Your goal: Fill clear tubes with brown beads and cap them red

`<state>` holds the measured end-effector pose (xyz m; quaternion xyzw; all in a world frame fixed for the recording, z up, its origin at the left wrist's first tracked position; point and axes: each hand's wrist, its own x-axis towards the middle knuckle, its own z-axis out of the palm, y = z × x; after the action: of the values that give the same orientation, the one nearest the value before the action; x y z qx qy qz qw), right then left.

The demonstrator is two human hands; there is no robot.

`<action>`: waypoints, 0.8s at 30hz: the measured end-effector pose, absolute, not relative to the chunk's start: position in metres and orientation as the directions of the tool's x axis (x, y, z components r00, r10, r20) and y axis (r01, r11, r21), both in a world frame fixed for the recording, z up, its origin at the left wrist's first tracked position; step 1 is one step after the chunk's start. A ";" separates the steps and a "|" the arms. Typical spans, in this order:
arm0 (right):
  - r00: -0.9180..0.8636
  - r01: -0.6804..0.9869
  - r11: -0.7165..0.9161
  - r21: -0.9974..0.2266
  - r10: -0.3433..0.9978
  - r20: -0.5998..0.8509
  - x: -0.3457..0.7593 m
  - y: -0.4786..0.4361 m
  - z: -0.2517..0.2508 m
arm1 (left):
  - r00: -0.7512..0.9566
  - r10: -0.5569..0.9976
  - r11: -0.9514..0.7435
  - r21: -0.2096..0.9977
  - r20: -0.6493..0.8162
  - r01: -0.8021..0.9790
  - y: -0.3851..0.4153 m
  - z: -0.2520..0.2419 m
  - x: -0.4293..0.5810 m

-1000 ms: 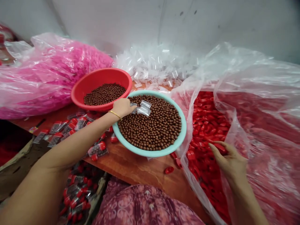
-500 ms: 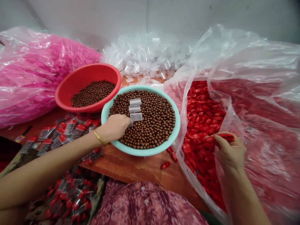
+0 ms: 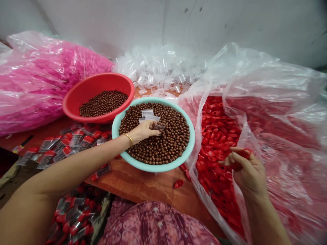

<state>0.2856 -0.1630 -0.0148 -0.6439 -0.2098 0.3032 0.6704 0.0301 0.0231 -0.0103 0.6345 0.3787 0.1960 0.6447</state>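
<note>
My left hand (image 3: 143, 131) reaches over the teal bowl (image 3: 191, 141) of small brown balls (image 3: 168, 143) and pinches a small clear plastic tube (image 3: 158, 127) lying among them. Two more clear tubes (image 3: 148, 114) rest on the balls just beyond it. My right hand (image 3: 246, 170) is closed on red plastic caps (image 3: 244, 153), held over the open clear bag of red caps (image 3: 217, 126) on the right.
A red bowl (image 3: 87, 90) with more brown balls stands behind and left of the teal one. A pile of clear tubes (image 3: 160, 68) lies at the back, a pink-filled bag (image 3: 43, 78) at left. Filled red-capped tubes (image 3: 63, 146) litter the wooden table (image 3: 148, 185).
My left hand has moved from the bowl's near left rim toward its middle and closed on a clear tube. My right hand has lifted slightly with red caps in it.
</note>
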 end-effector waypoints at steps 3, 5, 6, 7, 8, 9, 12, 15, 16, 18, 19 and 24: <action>0.641 -0.183 -0.049 -0.982 0.751 -0.157 0.277 -0.156 -0.007 | 0.649 0.739 0.239 0.971 -0.181 -0.002 0.015 -0.002 0.021; 0.564 -0.189 -0.081 -0.979 0.807 -0.175 0.269 -0.149 -0.003 | 0.658 0.731 0.289 0.955 -0.180 -0.060 0.008 0.003 0.017; 0.530 -0.173 -0.095 -0.980 0.830 -0.174 0.265 -0.145 -0.001 | 0.666 0.722 0.312 0.947 -0.186 -0.073 0.005 0.005 0.014; 0.502 -0.145 -0.105 -0.984 0.849 -0.164 0.260 -0.140 0.001 | 0.673 0.713 0.335 0.939 -0.198 -0.079 0.003 0.006 0.012; 0.477 -0.115 -0.110 -0.987 0.866 -0.152 0.255 -0.135 0.002 | 0.681 0.699 0.361 0.930 -0.218 -0.074 0.001 0.006 0.011; 0.450 -0.089 -0.110 -0.990 0.882 -0.138 0.248 -0.130 0.004 | 0.687 0.685 0.388 0.920 -0.244 -0.059 -0.001 0.007 0.009; 0.346 -0.054 -0.085 -0.995 0.933 -0.098 0.226 -0.115 0.007 | 0.695 0.646 0.438 0.899 -0.317 0.002 -0.005 0.007 0.003; 0.251 -0.033 -0.079 -0.996 0.964 -0.085 0.206 -0.100 0.009 | 0.693 0.642 0.435 0.900 -0.330 0.025 -0.008 0.008 -0.002; 0.227 -0.028 -0.082 -0.996 0.970 -0.086 0.201 -0.095 0.009 | 0.691 0.642 0.434 0.900 -0.331 0.028 -0.009 0.009 -0.002; 0.190 -0.037 -0.085 -0.996 0.978 -0.091 0.193 -0.085 0.009 | 0.690 0.644 0.434 0.901 -0.332 0.028 -0.011 0.009 -0.002; 0.172 -0.049 -0.087 -0.995 0.980 -0.095 0.190 -0.081 0.009 | 0.693 0.644 0.430 0.903 -0.325 0.024 -0.012 0.009 -0.001; 0.119 -0.051 -0.071 -0.996 0.990 -0.077 0.184 -0.070 0.007 | 0.712 0.668 0.310 0.951 -0.216 -0.003 -0.012 0.003 0.010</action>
<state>0.1844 -0.0696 0.0072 -0.5356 -0.4382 0.4985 0.5221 0.0097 -0.0123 0.0033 0.5428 0.3065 0.2239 0.7492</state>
